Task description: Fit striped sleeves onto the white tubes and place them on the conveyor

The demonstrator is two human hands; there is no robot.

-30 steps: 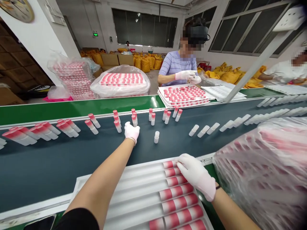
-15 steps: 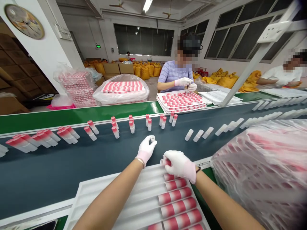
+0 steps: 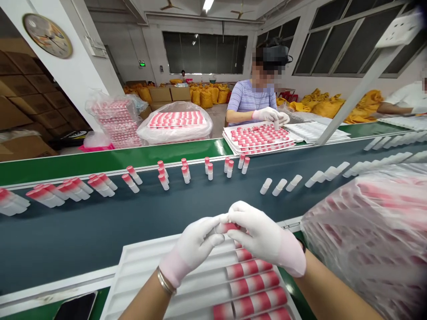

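Both my hands wear white gloves and meet above the near edge of the belt. My left hand is closed around a small white tube, mostly hidden by its fingers. In my right hand is a red-and-white cap, pinched between thumb and fingers. The cap and tube lie end to end; whether they are joined I cannot tell. Beneath them is a white grooved tray, its right side holding rows of red-and-white caps laid flat.
The dark conveyor belt carries red-topped tubes on the left and plain white tubes on the right. Plastic-wrapped stacked trays stand at right, a phone at lower left. Opposite, a gloved co-worker handles pieces over a filled tray.
My left hand has drawn back from over the belt with the white tube to meet my right hand, which holds the cap. The red-topped tubes have shifted right in view as the camera turned slightly.
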